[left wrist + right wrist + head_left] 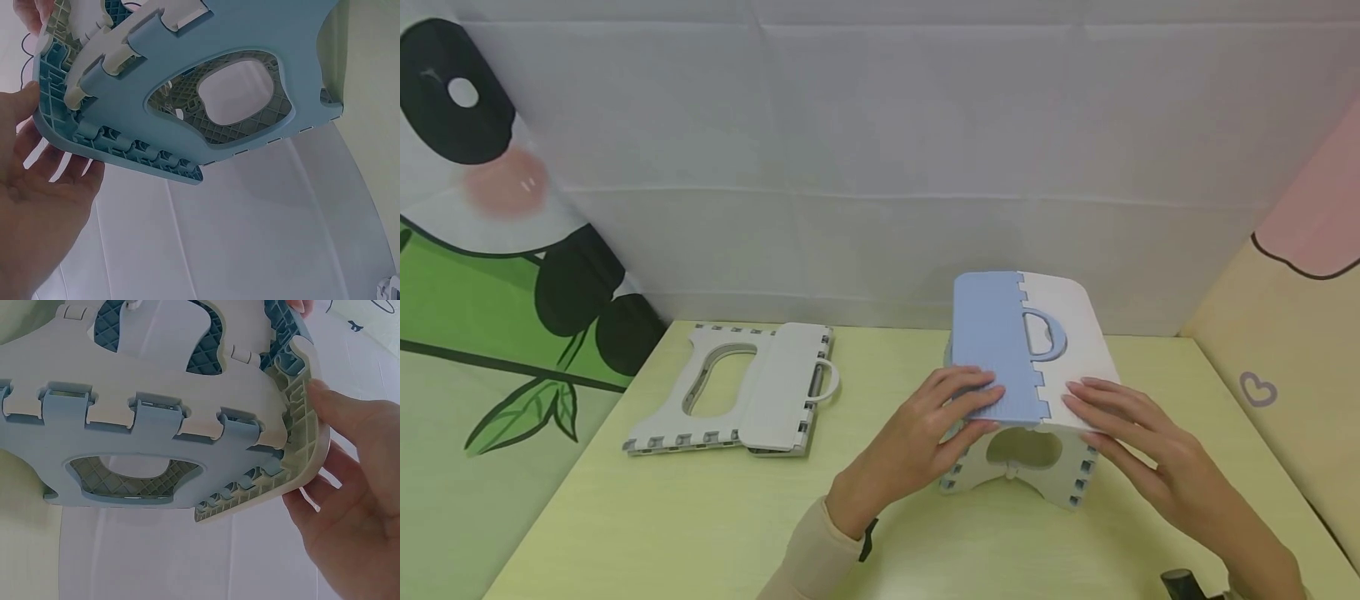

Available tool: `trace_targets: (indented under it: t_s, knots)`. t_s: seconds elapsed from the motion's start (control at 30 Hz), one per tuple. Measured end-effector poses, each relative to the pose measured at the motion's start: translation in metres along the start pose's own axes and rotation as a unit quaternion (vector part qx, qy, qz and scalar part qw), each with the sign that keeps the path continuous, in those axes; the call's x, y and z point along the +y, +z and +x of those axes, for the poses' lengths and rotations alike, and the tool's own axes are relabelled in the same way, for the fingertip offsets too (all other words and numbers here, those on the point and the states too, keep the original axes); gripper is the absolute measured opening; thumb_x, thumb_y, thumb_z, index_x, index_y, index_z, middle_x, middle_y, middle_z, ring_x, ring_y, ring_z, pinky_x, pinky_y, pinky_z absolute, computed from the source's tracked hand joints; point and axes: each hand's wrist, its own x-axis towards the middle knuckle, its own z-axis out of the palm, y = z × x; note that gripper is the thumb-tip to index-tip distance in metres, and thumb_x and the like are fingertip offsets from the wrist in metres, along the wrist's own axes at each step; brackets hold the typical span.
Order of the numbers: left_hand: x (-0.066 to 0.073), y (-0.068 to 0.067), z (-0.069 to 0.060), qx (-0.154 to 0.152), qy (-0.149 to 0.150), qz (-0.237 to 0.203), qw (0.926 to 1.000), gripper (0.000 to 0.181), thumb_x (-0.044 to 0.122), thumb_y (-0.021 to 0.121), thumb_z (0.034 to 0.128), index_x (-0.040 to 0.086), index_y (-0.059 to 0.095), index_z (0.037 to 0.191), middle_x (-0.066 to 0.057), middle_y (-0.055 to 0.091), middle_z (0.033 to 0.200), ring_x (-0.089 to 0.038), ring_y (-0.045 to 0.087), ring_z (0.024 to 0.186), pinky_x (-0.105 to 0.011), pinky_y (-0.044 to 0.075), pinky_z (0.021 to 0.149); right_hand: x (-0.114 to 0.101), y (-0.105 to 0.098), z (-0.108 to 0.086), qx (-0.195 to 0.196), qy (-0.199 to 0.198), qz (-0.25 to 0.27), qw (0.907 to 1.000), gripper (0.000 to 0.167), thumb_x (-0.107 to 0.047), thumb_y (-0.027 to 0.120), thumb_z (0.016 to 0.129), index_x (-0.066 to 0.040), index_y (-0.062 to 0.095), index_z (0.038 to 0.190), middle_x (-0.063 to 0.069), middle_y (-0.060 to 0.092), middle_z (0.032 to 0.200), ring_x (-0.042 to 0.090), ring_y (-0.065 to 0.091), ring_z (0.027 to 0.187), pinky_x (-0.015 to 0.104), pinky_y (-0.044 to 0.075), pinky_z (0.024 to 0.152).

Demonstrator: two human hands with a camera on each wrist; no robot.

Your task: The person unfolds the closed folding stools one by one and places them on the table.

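Note:
A blue and white folding step stool stands unfolded on the table, its seat flat and a blue loop handle at the seam. My left hand rests its fingers on the blue half near the front corner, thumb along the front edge. On the white half lie the extended fingers of my right hand, with that thumb at the front edge too. Both wrist views show the stool's ribbed seat underside and hinged legs from below, each thumb touching the seat rim.
A folded white stool with a loop handle lies on the pale yellow table to the left. Behind the table hangs a creased grey-white cloth. Printed panels stand at both sides. A black device is at my right wrist.

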Motion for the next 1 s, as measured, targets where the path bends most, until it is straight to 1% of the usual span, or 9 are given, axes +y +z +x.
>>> trace_targets:
  t_s: [0.27,0.5,0.7,1.0]
  knots:
    - [-0.001,0.001,-0.001,0.009,0.006,0.002,0.9999,0.038,0.012,0.074,0.0963,0.003,0.066,0.132,-0.012,0.062,0.136,-0.025,0.053,0.132,-0.029,0.04,0.116,0.003,0.002,-0.002,0.001,0.0,-0.006,1.0,0.047,-0.035,0.053,0.108,0.006,0.071,0.123,0.014,0.066,0.134,0.016,0.051,0.135,0.02,0.037,0.113]
    - [-0.001,0.006,0.001,0.014,0.017,0.012,0.9997,0.039,0.012,0.074,0.0957,0.002,0.066,0.132,-0.013,0.062,0.136,-0.027,0.054,0.132,-0.029,0.04,0.115,0.009,0.002,-0.007,0.006,-0.015,0.0,0.9999,0.047,-0.033,0.054,0.108,0.007,0.07,0.123,0.019,0.066,0.131,0.02,0.053,0.134,0.021,0.038,0.113]
    - [-0.001,0.011,0.004,0.015,0.016,0.018,0.9996,0.039,0.012,0.074,0.0962,0.002,0.066,0.133,-0.014,0.062,0.136,-0.027,0.054,0.132,-0.027,0.04,0.115,0.015,0.0,-0.01,0.01,-0.025,0.004,0.9996,0.045,-0.031,0.055,0.108,0.009,0.07,0.122,0.021,0.066,0.13,0.022,0.053,0.133,0.022,0.037,0.114]
    - [0.001,0.019,0.011,0.009,0.008,0.027,0.9996,0.037,0.013,0.072,0.0977,0.002,0.066,0.133,-0.013,0.062,0.136,-0.026,0.053,0.133,-0.026,0.038,0.116,0.019,-0.007,-0.012,0.012,-0.018,-0.005,0.9998,0.047,-0.034,0.056,0.107,0.008,0.071,0.121,0.02,0.067,0.129,0.02,0.054,0.133,0.02,0.038,0.113]
